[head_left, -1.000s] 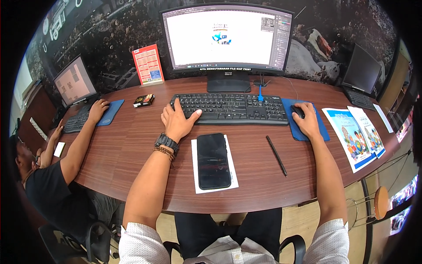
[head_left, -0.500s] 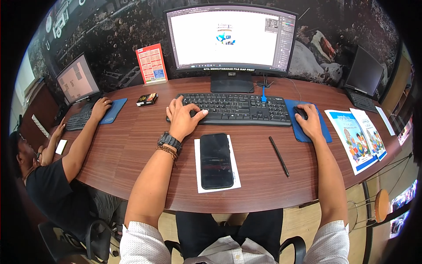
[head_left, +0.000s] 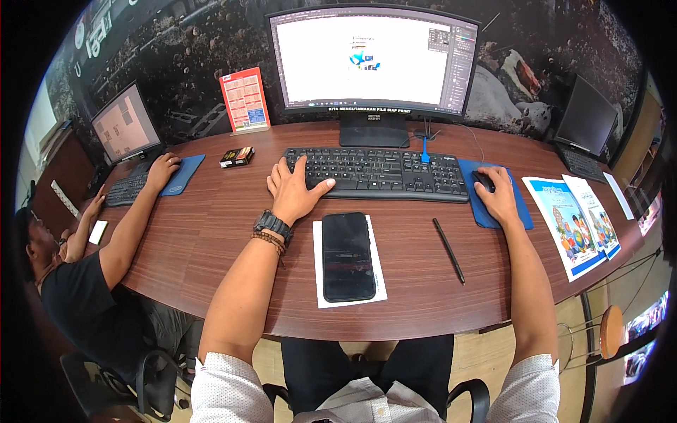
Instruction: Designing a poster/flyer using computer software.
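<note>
Sitting at: a long curved wooden table (head_left: 211,233), a person works at a computer with both bare hands.
Left hand: the left hand (head_left: 293,192) lies flat on the left end of the black keyboard (head_left: 377,173), fingers spread and loose, its grip apart and closed on nothing; a dark watch and a beaded band sit on that wrist.
Right hand: the right hand (head_left: 497,196) is cupped over the dark mouse (head_left: 484,181) on a blue mouse pad (head_left: 518,211), grip curled together around it.
Progress: the wide monitor (head_left: 372,62) shows a mostly white page with one small coloured graphic near the top, so I judge the layout barely filled and most of the page yet to be done.
Between the arms: a black phone (head_left: 347,256), screen dark, lies on a white sheet (head_left: 319,282); a black pen (head_left: 448,249) lies just right of it.
Far right: printed colour flyers (head_left: 570,227) lie near the table edge, with a second dark screen beyond.
Left side: a co-worker in a black shirt (head_left: 77,303) has a hand on another keyboard before a small monitor (head_left: 125,131).
Room: a dark mural covers the wall; a red card stand (head_left: 244,99) and a small box (head_left: 236,156) sit near it.
</note>
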Available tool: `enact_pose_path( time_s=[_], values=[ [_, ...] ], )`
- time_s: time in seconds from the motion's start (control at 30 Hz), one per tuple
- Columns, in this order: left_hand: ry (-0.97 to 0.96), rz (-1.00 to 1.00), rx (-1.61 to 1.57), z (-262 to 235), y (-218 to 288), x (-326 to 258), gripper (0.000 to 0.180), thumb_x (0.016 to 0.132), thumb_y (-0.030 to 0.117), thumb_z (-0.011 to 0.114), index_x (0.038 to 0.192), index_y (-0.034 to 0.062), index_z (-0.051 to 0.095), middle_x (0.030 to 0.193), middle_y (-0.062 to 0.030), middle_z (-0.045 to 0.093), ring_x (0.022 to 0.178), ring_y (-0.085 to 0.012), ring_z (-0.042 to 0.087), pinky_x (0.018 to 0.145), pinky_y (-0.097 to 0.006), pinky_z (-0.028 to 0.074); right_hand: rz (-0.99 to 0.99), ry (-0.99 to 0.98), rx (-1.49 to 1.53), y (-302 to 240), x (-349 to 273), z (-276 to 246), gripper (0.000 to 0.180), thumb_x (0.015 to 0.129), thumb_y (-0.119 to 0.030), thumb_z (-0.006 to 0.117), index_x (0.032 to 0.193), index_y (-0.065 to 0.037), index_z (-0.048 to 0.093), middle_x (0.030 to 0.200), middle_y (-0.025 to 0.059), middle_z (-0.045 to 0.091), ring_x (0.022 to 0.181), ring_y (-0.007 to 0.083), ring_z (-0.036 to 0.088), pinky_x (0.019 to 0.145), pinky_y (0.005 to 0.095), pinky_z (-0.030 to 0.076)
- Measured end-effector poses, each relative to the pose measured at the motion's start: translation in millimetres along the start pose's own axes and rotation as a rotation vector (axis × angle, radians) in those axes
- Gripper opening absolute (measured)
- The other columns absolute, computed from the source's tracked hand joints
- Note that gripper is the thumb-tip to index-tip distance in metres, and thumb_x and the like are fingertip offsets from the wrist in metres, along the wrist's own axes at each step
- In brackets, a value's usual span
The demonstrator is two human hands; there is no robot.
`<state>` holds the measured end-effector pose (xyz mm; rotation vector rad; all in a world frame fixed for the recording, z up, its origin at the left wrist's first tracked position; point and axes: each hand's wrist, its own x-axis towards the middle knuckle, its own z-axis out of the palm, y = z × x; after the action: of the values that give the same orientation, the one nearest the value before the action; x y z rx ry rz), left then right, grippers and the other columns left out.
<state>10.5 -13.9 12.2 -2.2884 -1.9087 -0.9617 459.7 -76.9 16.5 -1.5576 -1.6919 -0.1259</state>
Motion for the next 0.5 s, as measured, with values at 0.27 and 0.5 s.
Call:
enact_pose_path(
  time_s=[0.27,0.5],
  values=[
    [-0.029,-0.011,-0.006,0.2,0.1,0.2,0.09,0.081,0.067,0.067,0.142,0.0031,0.048,0.148,-0.0346,0.03,0.14,-0.0481,0.022,0.114,-0.061,0.011,0.004,0.001,-0.009,2.1,-0.2,-0.2,0.035,0.081,-0.017,0.069,0.114,-0.005,0.068,0.115,0.0161,0.058,0.109,0.0339,0.059,0.096,0.041,0.047],
    [-0.044,-0.014,-0.002,1.5,-1.7,0.5,0.09,0.081,0.068,0.066,0.142,0.0036,0.048,0.149,-0.0342,0.03,0.142,-0.0475,0.021,0.114,-0.061,0.01,0.001,0.004,-0.02,1.5,-0.3,-0.4,0.034,0.081,-0.016,0.068,0.113,-0.005,0.068,0.115,0.0157,0.058,0.109,0.034,0.059,0.095,0.0408,0.048]
  ],
)
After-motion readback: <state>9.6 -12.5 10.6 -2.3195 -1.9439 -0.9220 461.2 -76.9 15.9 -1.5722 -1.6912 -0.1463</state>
